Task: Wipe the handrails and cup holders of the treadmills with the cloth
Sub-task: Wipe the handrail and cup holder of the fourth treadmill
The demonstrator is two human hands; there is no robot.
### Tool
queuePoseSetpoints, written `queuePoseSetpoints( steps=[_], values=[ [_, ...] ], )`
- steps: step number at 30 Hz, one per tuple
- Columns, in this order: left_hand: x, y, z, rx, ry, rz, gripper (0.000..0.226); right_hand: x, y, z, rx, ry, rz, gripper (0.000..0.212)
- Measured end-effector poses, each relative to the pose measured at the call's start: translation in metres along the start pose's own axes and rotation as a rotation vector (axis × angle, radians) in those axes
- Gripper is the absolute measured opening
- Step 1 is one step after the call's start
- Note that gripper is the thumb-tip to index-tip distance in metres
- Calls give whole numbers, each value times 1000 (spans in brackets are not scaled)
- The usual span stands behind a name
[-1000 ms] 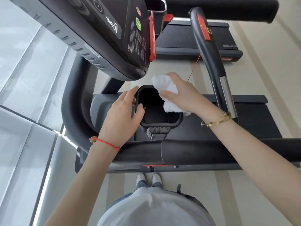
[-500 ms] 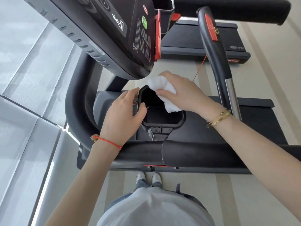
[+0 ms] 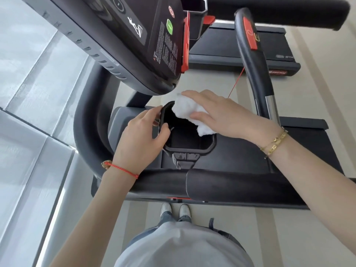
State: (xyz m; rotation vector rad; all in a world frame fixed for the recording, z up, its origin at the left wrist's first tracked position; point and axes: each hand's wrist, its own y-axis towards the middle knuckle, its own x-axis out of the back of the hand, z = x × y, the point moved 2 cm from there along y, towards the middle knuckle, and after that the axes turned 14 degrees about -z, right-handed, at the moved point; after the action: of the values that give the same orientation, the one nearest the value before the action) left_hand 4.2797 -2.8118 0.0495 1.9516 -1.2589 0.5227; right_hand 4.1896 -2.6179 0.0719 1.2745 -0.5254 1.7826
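Cloth (image 3: 189,114) has shifted up to the cup holder (image 3: 189,149) rim at 12 o'clock, right hand (image 3: 221,114) pressing it flat-fingered. Left hand (image 3: 143,137) still grips the 9 o'clock wall. Rim pass likely nearly round; handrail (image 3: 252,60) untouched.

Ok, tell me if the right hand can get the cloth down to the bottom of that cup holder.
Probably yes: the right hand already presses the cloth on the cup holder rim, the opening is uncovered, and the left hand grips only the other side.
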Motion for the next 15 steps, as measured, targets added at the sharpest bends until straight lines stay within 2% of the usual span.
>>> queuePoseSetpoints(
  steps=[4, 8, 12, 15],
  values=[
    [1, 0, -1, 3, 10, -6, 35, -12, 22, 22, 193, -118, -75, 42],
    [1, -1, -1, 13, 24, 2, 36, -17, 21, 25, 211, -153, -150, 42],
    [2, -1, -1, 17, 27, -1, 44, -9, 5, 11, -40, 12, -208, 36],
    [1, -1, 0, 22, 24, 21, 48, -7, -18, 4, -231, 69, -215, 41]
  ],
)
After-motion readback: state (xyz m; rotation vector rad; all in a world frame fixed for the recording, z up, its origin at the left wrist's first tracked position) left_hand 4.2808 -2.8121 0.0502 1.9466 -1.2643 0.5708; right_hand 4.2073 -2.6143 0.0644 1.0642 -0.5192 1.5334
